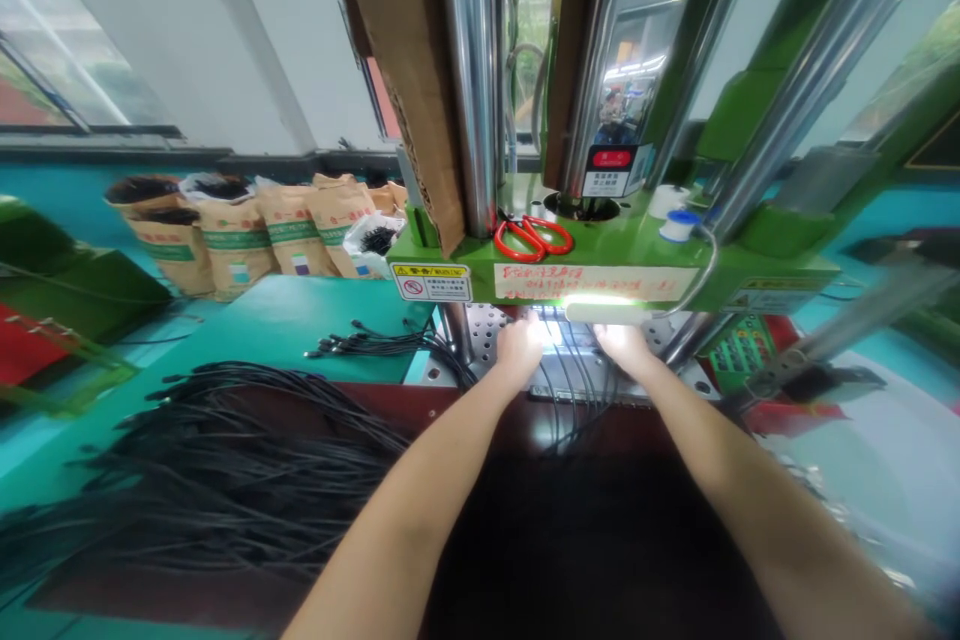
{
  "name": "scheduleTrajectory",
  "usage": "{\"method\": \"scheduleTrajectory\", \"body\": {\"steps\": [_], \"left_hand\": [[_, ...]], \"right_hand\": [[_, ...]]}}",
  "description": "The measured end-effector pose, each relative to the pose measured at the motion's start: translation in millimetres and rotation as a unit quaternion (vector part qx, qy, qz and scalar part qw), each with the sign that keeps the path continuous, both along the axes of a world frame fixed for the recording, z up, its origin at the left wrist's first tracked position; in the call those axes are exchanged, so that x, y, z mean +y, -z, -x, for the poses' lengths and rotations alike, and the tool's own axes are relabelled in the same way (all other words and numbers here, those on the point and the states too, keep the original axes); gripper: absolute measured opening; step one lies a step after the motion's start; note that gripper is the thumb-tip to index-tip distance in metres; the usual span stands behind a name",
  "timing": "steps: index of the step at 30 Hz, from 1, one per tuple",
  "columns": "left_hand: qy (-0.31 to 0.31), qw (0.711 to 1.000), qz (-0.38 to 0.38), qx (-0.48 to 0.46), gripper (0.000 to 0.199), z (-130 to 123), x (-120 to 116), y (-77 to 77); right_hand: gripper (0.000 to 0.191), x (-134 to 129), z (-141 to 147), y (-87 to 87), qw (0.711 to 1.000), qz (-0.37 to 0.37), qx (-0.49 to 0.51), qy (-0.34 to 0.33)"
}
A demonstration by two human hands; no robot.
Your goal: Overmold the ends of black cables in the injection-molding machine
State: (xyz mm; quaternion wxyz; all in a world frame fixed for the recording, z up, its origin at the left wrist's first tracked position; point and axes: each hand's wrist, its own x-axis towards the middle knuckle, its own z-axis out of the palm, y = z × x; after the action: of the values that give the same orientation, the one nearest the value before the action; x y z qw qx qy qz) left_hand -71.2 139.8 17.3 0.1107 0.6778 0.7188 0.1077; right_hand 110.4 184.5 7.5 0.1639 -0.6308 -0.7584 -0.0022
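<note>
Both my arms reach under the green press head (465, 255). My left hand (520, 345) is at the left side of the brightly lit mold (551, 332), its fingers washed out by glare and partly hidden. On the other side of the mold is my right hand (624, 345), its fingertips lost in the light under the press. Several black cables (574, 375) run out of the mold between my hands and hang over its front edge. Whether either hand grips anything cannot be made out.
A large heap of black cables (247, 470) covers the bench at left, with a smaller bundle (367, 342) behind it. Red-handled scissors (532, 238) and a wire spool (679, 225) lie on the press head. A lamp (607, 308) hangs at its front; paper sacks (236, 235) stand behind.
</note>
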Motion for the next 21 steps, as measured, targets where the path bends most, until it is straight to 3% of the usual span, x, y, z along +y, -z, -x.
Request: {"method": "scheduleTrajectory", "body": {"steps": [8,15,21], "left_hand": [[0.015,0.999,-0.051,0.008,0.032,-16.8,-3.9,-14.5],[0.017,0.999,-0.044,0.017,0.028,-22.3,-0.9,-8.6],[0.014,0.997,-0.075,0.016,0.028,-24.4,-0.4,-12.5]], "right_hand": [[0.030,-22.8,14.7,-22.5,0.995,0.013,-0.095,-0.031],[0.029,-26.3,26.5,-18.3,0.991,0.015,-0.131,-0.030],[0.030,-24.1,27.5,-21.1,0.991,0.006,-0.130,-0.029]]}}
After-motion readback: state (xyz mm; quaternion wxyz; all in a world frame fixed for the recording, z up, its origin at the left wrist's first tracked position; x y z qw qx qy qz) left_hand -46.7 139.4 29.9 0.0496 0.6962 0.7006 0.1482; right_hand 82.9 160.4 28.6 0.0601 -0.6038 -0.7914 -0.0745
